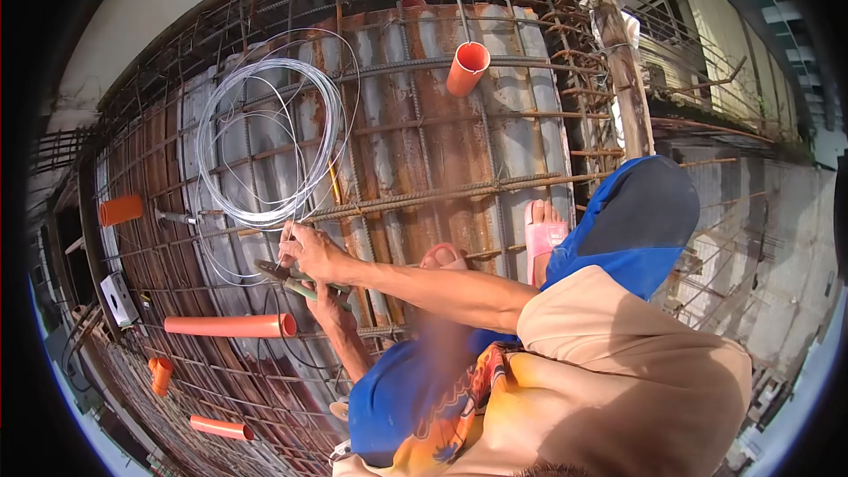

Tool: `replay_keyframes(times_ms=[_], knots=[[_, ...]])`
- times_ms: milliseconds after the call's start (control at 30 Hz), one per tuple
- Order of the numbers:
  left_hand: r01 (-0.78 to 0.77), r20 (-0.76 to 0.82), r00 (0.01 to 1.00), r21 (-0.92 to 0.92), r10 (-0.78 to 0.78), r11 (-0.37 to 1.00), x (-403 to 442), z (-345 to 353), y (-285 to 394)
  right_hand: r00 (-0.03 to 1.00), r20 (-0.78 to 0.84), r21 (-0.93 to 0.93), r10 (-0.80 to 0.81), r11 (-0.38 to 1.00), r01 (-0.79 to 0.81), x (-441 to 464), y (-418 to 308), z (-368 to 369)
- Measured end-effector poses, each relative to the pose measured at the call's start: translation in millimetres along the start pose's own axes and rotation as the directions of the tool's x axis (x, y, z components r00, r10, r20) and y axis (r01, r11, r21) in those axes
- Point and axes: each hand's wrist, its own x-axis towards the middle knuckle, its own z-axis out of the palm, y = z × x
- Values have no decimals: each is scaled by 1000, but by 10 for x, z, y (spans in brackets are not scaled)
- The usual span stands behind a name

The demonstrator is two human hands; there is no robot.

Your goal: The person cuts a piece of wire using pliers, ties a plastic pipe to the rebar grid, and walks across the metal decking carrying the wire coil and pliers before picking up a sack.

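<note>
The wire coil [333,119], at eleven o'clock from the right hand [311,253] pinching its wire and left hand [328,307] gripping pliers [272,271], looks light, springy, best held by its bundled rim.

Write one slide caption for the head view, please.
One hand pinches at the edge of a wire coil, the other grips green-handled pliers, above a rebar grid.

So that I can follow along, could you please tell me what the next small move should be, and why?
Perhaps guide the wire between the pliers' jaws before squeezing: the right hand pinches it just beside them, and the left hand holds the green handles. Whether it already sits there is unclear.
</note>
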Motion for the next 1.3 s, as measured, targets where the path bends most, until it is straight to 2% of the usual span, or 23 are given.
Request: replay_keyframes(times_ms=[133, 300, 433, 633, 767, 1067, 1167, 1267, 1300], knots=[[-139, -87, 985, 140, 152, 980, -50, 104, -1, 998, -27, 65, 64, 996, -62, 31, 3, 49], [-278, -69, 945, 349, 320, 895, 23, 81, -141, 998, -42, -119, -39, 992, 34, -4, 28, 81], [-323, -19, 944, 144, 329, 935, 155, -129, -428, 997, -64, -136, -54, 990, 45, -80, 53, 96], [-316, -45, 942, 206, 332, 926, 161, 92, -259, 992, -109, -75, -59, 996, 51, -177, 116, 166], [-327, -45, 937, 231, 346, 916, 289, 286, -87, 988, -118, -89, -100, 992, 89, -189, 110, 185], [-337, -55, 931, 244, 360, 909, 355, 381, -40, 993, -96, -116, -72, 991, 60, -196, 82, 130], [-334, -65, 931, 248, 360, 909, 324, 371, -79, 995, -79, -181, -57, 983, 42, -199, 56, 148], [-344, -69, 926, 249, 371, 905, 311, 373, -101, 995, -93, -247, 48, 967, -70, -134, 206, 144], [-343, -73, 926, 245, 370, 907, 302, 367, -106, 991, -130, -288, -23, 958, -16, -191, 129, 160]])
